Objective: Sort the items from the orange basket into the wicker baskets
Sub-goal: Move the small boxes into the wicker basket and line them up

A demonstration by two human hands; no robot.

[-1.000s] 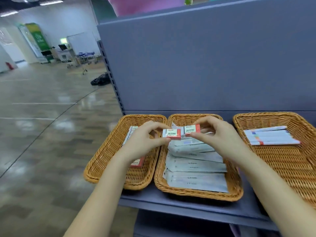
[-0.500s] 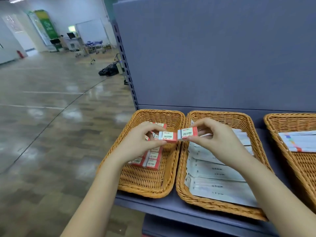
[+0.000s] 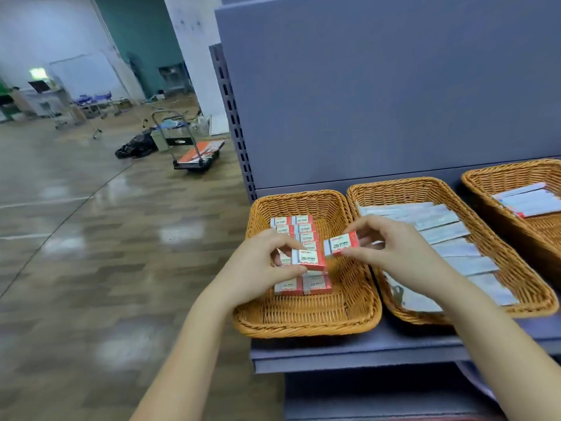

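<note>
1 eraser box is pinched by the left hand, a 2nd box by the right hand, both over the left wicker basket. Boxed rows are packed behind. Risk: rows get knocked askew on drop-in, or the 2nd box is released into the sachet basket adjacent. Orange basket not seen.

Red-and-white boxes marked 2B, tan woven wicker baskets, grey-blue shelf, brown floor.

left wicker basket: front half bare; eraser boxes fill rear.
</note>
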